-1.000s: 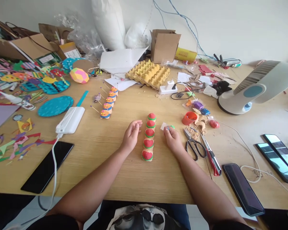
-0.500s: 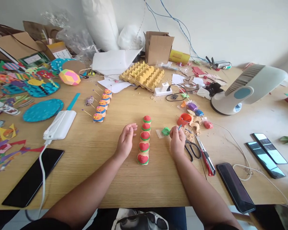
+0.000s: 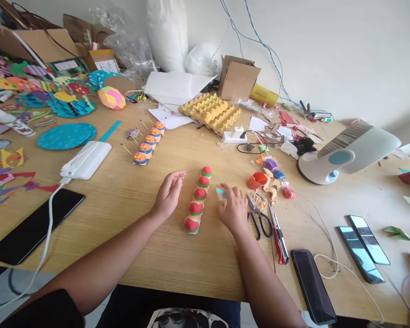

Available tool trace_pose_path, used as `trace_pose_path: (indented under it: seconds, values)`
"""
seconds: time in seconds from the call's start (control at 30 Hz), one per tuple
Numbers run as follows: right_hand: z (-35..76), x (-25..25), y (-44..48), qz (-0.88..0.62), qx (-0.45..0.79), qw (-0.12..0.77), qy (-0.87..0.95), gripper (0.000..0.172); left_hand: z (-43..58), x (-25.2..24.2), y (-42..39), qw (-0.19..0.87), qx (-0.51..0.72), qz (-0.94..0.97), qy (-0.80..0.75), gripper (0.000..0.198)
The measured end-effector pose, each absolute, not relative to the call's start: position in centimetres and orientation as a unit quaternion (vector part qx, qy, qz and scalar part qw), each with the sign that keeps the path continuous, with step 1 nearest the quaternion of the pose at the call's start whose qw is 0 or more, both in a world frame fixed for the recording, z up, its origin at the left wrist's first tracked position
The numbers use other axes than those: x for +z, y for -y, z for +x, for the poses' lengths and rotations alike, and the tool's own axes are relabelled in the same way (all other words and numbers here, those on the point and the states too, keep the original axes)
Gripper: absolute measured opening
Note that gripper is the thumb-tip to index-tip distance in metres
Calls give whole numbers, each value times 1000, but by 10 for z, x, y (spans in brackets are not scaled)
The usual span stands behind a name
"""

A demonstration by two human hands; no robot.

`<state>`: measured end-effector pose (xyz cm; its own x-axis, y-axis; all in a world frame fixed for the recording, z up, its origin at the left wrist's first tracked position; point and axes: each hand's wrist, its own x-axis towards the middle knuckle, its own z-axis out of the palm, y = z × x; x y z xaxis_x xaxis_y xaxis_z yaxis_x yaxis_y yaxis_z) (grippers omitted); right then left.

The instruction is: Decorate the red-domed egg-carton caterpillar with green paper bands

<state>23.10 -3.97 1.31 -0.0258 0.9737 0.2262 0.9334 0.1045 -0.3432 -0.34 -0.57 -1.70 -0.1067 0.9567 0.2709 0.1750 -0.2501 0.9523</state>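
Note:
A row of red-topped, green-banded egg-carton bumps [image 3: 200, 194] runs away from me between my hands. My left hand [image 3: 169, 193] hovers just left of the row, fingers loosely extended with nothing in them. To the row's right, my right hand [image 3: 233, 207] is palm down, its fingers spread over a small clear plastic wrapper [image 3: 220, 197] with a light blue strip [image 3: 219, 192] on it. Its fingers mostly hide what lies beneath. Black-handled scissors [image 3: 259, 218] and a red utility knife [image 3: 279, 239] lie right of that hand.
A second carton row [image 3: 149, 143], orange and blue with pins, lies farther left. Behind are a yellow egg tray [image 3: 210, 111] and a red cup [image 3: 257, 180] beside clay packets. A white fan [image 3: 345, 152], phones [image 3: 312, 284] and a power bank [image 3: 86, 160] flank the workspace.
My right hand has gone from a raised pinch on a small blue piece to spread fingers lower over the wrapper. The head view has turned, shifting and tilting the scene.

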Motion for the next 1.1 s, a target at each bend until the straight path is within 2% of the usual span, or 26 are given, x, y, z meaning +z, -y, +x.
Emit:
trace_pose_path:
  seconds: [0.03, 0.1, 0.17, 0.2, 0.37, 0.57, 0.73, 0.83, 1.0, 1.1]
  values:
    - [230, 12, 40, -678, 43, 173, 713, 54, -4, -17, 5, 351, 553, 568, -498, 39]
    - [230, 8, 36, -697, 39, 153, 700, 42, -5, -18, 5, 344, 559, 569, -496, 39]
    - [235, 4, 30, -698, 44, 173, 694, 25, -5, -18, 5, 336, 565, 569, -495, 38]
    - [237, 3, 28, -691, 49, 192, 696, 22, -5, -18, 5, 333, 565, 570, -494, 37]
    - [242, 3, 26, -630, 61, 314, 708, 22, -3, -18, 5, 303, 543, 607, -495, 30]
    - [235, 18, 34, -609, 161, 426, 649, 23, 0, -8, 7, 256, 527, 672, -453, 21]
    - [231, 31, 39, -591, 263, 458, 610, 20, 4, 3, 12, 192, 494, 742, -411, 27]
    - [222, 36, 47, -577, 299, 450, 613, 18, 7, 8, 17, 200, 468, 775, -374, 32]
    - [203, 41, 61, -566, 294, 431, 638, 15, 11, 9, 20, 219, 466, 785, -344, 11]
    - [197, 40, 68, -562, 286, 448, 634, 15, 12, 8, 20, 221, 476, 781, -338, 8]
